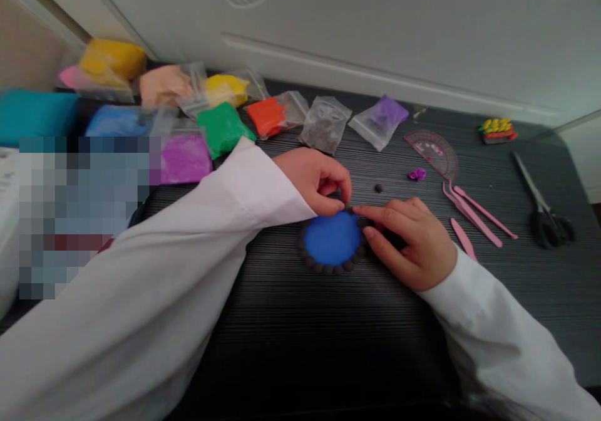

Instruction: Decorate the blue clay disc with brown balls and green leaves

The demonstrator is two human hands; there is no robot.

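A flat blue clay disc (332, 239) lies on the dark table, ringed by small black clay balls (328, 269). My left hand (315, 180) reaches over its far edge, thumb and index finger closed about a black clay ball (348, 208) on the rim. From the other side, my right hand (407, 236) touches the same spot with its outstretched index fingertip. Its thumb rests against the right part of the ring, apart from the index finger. A loose black clay ball (379, 188) sits just beyond the hands.
Bagged clay, including green (224, 129), orange (267, 117) and purple (389, 113), lines the back. Rightward lie a protractor (434, 151), a purple clay piece (417, 175), pink tweezers (474, 217), other pink tools, scissors (539, 205) and a colourful clay piece (498, 131). A white panel (375, 32) stands behind.
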